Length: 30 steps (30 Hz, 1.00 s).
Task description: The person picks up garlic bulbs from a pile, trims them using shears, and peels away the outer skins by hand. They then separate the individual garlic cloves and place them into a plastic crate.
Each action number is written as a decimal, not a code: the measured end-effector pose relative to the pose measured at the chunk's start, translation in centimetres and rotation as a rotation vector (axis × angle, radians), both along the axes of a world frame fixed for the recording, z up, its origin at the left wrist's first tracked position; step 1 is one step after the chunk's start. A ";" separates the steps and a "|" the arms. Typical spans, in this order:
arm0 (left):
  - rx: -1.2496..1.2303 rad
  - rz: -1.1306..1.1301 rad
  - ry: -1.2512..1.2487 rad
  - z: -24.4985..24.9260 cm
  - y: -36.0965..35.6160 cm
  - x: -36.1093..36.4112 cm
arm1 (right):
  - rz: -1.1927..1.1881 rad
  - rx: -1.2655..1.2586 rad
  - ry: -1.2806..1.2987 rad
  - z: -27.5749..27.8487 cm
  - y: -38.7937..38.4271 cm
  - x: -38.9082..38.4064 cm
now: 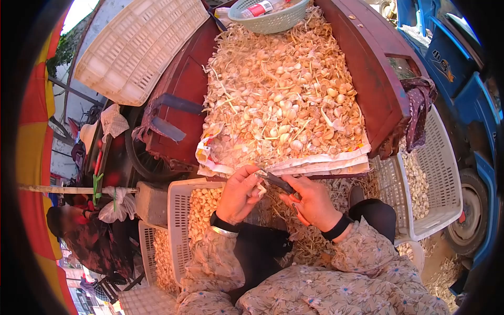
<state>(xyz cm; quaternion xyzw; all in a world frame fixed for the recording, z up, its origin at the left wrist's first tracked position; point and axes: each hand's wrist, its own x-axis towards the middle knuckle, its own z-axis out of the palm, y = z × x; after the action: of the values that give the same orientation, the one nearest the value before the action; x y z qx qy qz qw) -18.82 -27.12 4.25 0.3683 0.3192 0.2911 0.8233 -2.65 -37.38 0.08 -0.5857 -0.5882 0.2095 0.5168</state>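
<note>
My left hand [240, 195] is closed, pinching a small pale piece of garlic [261, 189] between thumb and fingers. Wrapped around a pair of shears with red handles [298, 214] is my right hand [315, 205]. The dark jaws [278, 182] of the shears point left and reach the fingertips of my left hand, touching or nearly touching the garlic. Just beyond both hands, a heap of loose garlic cloves [283, 105] and dry skins fills a dark red cart bed [362, 68], over a white sheet [320, 165] folded at the near edge.
White crates with garlic cloves stand to the left [178, 231] and right [438, 173] of my legs. Another white crate [142, 47] leans at the upper left. A green basket [270, 20] rests on the heap. A person [100, 241] sits at the left; a blue vehicle [446, 58] stands right.
</note>
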 end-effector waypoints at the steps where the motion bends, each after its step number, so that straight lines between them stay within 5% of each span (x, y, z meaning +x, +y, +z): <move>1: 0.035 -0.007 0.001 -0.1 -0.1 -0.1 | 0.008 -0.024 0.012 0.0 -0.1 -0.1; 8: 0.183 0.015 0.108 0.4 -1.5 -1.1 | 0.299 -0.391 0.264 2.0 -0.5 -0.1; 11: 0.173 0.028 0.105 0.5 -2.1 -2.2 | 0.320 -0.339 0.326 0.7 -0.8 -1.4; 14: 0.154 0.078 0.177 0.6 -2.9 -5.2 | 0.206 -0.230 0.610 -3.1 0.1 -2.7; 17: 0.160 0.235 0.364 0.6 -3.3 -10.4 | 0.072 -0.343 0.856 -0.3 0.1 -0.7; 19: 0.330 0.319 0.804 -1.4 -2.8 -16.7 | 0.045 -0.366 1.001 -0.6 0.1 0.0; 21: 1.123 -0.145 1.804 -2.7 -2.5 -22.7 | -0.005 -0.363 1.034 -1.0 0.0 0.1; 24: 1.275 0.060 1.652 -4.2 -1.4 -22.5 | -0.043 -0.305 0.977 -1.6 0.4 -0.3; 26: 1.084 0.213 1.215 -2.5 -0.3 -14.6 | -0.054 -0.319 0.920 -2.2 0.9 -0.5; 30: 1.585 0.035 1.091 -2.2 3.0 -3.6 | -0.070 -0.366 0.916 -2.2 1.4 -0.1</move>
<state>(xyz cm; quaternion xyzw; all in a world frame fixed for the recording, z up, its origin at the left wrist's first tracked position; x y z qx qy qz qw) -22.40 -24.07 2.03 0.8975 0.3741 0.2232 0.0688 -2.73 -35.94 -2.12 -0.5340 -0.2338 0.5278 0.6178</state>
